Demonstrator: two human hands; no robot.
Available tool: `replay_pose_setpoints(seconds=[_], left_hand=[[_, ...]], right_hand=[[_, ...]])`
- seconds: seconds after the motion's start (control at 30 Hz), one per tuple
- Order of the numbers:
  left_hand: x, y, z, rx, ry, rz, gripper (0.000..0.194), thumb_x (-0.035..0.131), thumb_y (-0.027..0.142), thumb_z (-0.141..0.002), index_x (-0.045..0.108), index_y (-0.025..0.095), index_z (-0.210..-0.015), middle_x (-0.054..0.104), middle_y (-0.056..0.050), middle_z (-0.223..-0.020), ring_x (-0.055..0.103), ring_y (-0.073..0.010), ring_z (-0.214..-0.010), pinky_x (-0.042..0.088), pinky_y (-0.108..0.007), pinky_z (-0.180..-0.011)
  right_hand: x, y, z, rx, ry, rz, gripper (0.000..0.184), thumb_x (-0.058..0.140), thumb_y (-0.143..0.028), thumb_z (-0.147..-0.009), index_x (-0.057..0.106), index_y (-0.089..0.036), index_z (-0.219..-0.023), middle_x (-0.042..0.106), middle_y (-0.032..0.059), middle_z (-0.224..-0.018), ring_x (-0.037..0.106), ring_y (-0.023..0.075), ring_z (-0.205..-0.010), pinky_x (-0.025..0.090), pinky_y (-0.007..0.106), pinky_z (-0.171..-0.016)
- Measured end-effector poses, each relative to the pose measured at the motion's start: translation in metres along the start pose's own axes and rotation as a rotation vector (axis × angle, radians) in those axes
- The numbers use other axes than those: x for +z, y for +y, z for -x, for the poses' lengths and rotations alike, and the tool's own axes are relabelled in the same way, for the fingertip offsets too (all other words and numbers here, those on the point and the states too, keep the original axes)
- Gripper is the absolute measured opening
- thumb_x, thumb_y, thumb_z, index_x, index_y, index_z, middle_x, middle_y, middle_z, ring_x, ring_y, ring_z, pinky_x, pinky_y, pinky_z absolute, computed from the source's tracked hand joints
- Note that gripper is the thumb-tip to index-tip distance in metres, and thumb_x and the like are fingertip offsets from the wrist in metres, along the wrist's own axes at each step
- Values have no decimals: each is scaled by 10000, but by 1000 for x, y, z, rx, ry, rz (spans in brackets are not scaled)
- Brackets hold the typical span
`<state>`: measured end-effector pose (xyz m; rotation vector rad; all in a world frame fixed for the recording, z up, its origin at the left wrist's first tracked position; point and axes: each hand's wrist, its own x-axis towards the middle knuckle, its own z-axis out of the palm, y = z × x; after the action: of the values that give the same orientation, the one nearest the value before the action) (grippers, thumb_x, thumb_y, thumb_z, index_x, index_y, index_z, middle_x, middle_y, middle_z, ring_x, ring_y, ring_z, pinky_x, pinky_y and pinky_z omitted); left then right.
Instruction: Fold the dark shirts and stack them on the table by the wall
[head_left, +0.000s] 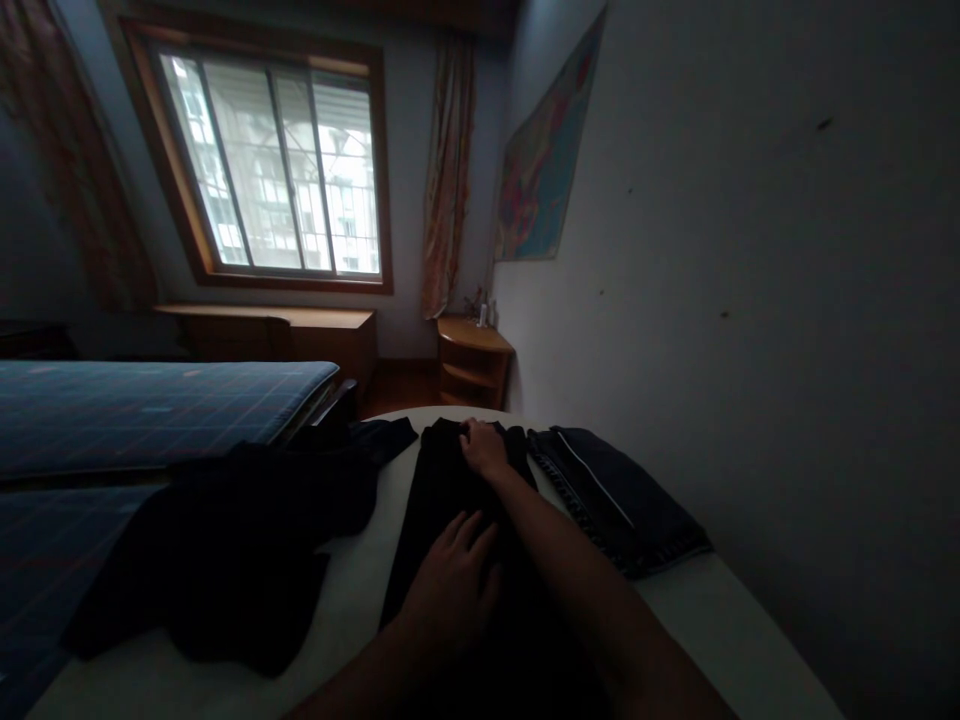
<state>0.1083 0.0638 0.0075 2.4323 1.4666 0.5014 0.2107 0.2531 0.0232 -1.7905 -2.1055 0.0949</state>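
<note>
A long black garment, seemingly a pair of black trousers (pixel 439 480), lies stretched along the round-ended table in front of me; its near part fades into shadow. My left hand (pixel 454 575) rests on its middle, fingers spread and flat. Farther up, my right hand (pixel 484 447) is at the far end of the cloth, its fingers bent and closed on the fabric there. Just to the right lies a folded dark pair of jeans (pixel 622 490) with a pale line along it. Another dark garment (pixel 247 530) is spread loosely on the left.
The pale table (pixel 360 590) stands against a white wall (pixel 750 400) on the right. To the left is a blue plaid mattress (pixel 165 400). A wooden desk (pixel 330 318) sits under the window (pixel 277 170), and a corner shelf (pixel 476 340) stands beyond the table.
</note>
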Motion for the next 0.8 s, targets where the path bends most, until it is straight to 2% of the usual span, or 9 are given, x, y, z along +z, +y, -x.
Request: replay_pose_setpoints(seconds=[0.1,0.23,0.4,0.53,0.67,0.8], left_hand=[[1,-9,-5,1,26,-28,509,412,285,-963,462,165,-1455,448,-126,-1507,356,-315,-1417,347,-502,-1144],[5,-14,-7,66,73,-50,456,467,287,-957,521,267,-1410,509,-96,-1457,443,-314,-1345,383,-530,-1093],[7,-15,-7,121,119,-33,401,483,249,-959,580,315,-1343,587,-71,-1340,524,-274,-1227,435,-481,-1023],[5,-13,-7,119,112,-10,416,487,175,-945,584,287,-1334,624,-64,-1257,551,-247,-1158,447,-444,-1000],[4,-14,-9,91,90,23,383,479,110,-929,631,208,-1266,659,-68,-1186,573,-232,-1102,457,-403,-985],[6,-15,-10,61,144,74,336,476,100,-922,667,195,-1182,678,-55,-1116,594,-215,-1039,468,-382,-958]], right_hand=[[-13,17,8,80,62,105,325,445,-178,-939,549,-166,-1247,592,169,-1280,529,273,-1215,397,380,-957],[-23,39,15,172,55,200,350,518,-222,-905,550,-121,-1239,623,215,-1222,570,323,-1174,392,437,-968],[-22,50,13,196,-29,210,378,579,-248,-860,566,-138,-1221,711,166,-1079,667,282,-1023,448,376,-874],[-20,52,10,190,-11,173,341,415,-273,-956,550,-177,-1255,698,135,-1136,664,239,-1033,454,326,-838],[-16,54,12,119,-33,145,345,373,-212,-972,578,-192,-1250,671,101,-1203,628,192,-1089,434,276,-883],[-13,56,18,47,-35,168,397,344,-129,-967,590,-225,-1263,613,107,-1277,572,206,-1164,409,306,-932]])
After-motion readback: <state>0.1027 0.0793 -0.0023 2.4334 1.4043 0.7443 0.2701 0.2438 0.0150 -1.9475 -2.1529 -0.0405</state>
